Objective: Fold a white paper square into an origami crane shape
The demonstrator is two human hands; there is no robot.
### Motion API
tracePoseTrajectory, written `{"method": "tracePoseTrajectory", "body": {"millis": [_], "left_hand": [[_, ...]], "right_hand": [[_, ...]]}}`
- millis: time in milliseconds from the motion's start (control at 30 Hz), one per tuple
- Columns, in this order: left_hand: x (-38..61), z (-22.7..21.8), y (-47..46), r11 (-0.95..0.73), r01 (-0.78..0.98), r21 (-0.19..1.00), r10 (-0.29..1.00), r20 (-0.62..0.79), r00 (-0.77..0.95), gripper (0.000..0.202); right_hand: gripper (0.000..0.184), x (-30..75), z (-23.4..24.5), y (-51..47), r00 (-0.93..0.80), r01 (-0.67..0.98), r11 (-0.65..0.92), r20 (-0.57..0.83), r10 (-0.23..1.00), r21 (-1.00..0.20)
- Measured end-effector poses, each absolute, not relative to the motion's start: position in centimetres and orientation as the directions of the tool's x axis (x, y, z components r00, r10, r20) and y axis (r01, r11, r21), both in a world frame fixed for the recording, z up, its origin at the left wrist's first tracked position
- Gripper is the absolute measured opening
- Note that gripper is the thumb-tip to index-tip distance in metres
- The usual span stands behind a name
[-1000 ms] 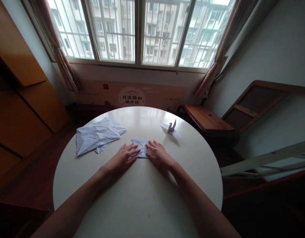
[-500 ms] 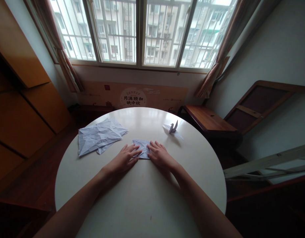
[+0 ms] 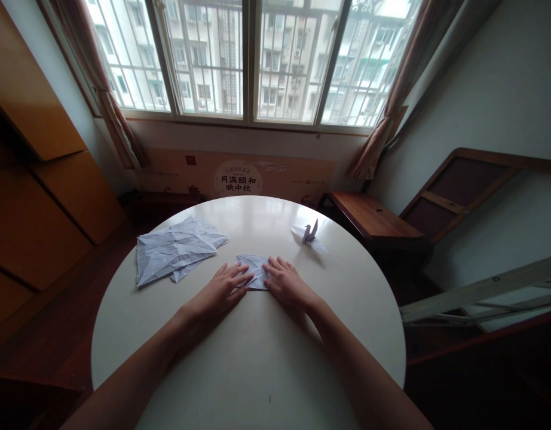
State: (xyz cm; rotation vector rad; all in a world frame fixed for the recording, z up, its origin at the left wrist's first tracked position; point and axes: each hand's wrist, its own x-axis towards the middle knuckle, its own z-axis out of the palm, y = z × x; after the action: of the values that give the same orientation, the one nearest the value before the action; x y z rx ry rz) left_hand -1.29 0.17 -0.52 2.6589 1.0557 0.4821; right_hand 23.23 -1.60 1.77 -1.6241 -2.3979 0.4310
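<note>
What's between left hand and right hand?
Folded paper on the white table, touched by the left hand and the right hand. Shows in the head view.

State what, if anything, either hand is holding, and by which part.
Nothing looks gripped: the left hand and right hand rest open on the folded paper, at its left and right sides.

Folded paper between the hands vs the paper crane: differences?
The folded paper lies flat; the paper crane stands with upright points.
The left hand and right hand touch the folded paper; neither touches the paper crane.
The folded paper is nearer the camera than the paper crane.
Shared: both are paper, on the white table.
</note>
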Motion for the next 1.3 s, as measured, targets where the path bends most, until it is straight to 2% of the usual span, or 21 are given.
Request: {"method": "tracePoseTrajectory", "body": {"millis": [433,933,1133,1300], "left_hand": [[-1.2,0.0,0.0,-0.702,0.625,0.342,0.703,0.189,0.685,0.04],[-1.1,0.1,0.0,-0.695,0.631,0.345,0.707,0.168,0.687,0.041],[-1.2,0.1,0.0,-0.698,0.616,0.365,0.703,0.185,0.687,0.039],[-1.4,0.3,0.4,-0.69,0.595,0.413,0.704,0.19,0.684,0.026]], "right_hand": [[0.057,23.2,1.8,-1.6,-0.369,0.872,0.343,-0.009,0.929,-0.35],[0.055,23.4,1.2,-1.3,-0.371,0.861,0.358,0.035,0.928,-0.362],[0.049,23.4,0.5,-1.1,-0.315,0.854,0.357,0.171,0.934,-0.379],[0.038,23.5,0.3,-0.9,-0.321,0.82,0.409,0.269,0.908,-0.4]]}}
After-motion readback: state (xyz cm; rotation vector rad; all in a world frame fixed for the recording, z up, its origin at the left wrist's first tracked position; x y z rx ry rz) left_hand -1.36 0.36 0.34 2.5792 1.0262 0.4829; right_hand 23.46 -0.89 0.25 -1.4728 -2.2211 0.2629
